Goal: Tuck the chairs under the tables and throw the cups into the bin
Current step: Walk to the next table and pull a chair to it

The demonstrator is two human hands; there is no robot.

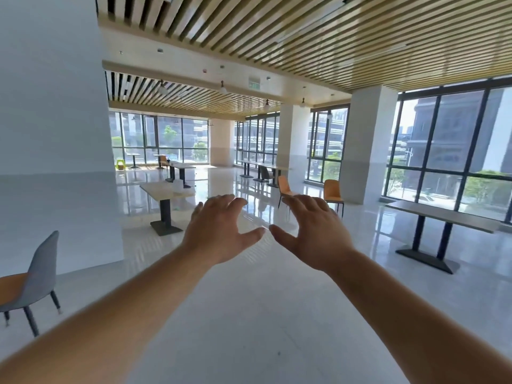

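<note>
My left hand (221,231) and my right hand (313,231) are stretched out in front of me at chest height, fingers spread, holding nothing. A grey chair with an orange seat (33,278) stands at the near left, away from any table. Two orange chairs (285,188) (333,191) stand loose on the floor beyond my right hand. A pale table (163,191) stands ahead to the left, with what looks like a white cup (178,184) on it. A long table (443,217) stands by the right windows.
A big white wall block (55,134) fills the left. White pillars (368,145) stand at the right. More tables and a dark chair (264,173) sit further back by the windows. A green object (120,163) lies far back on the glossy floor.
</note>
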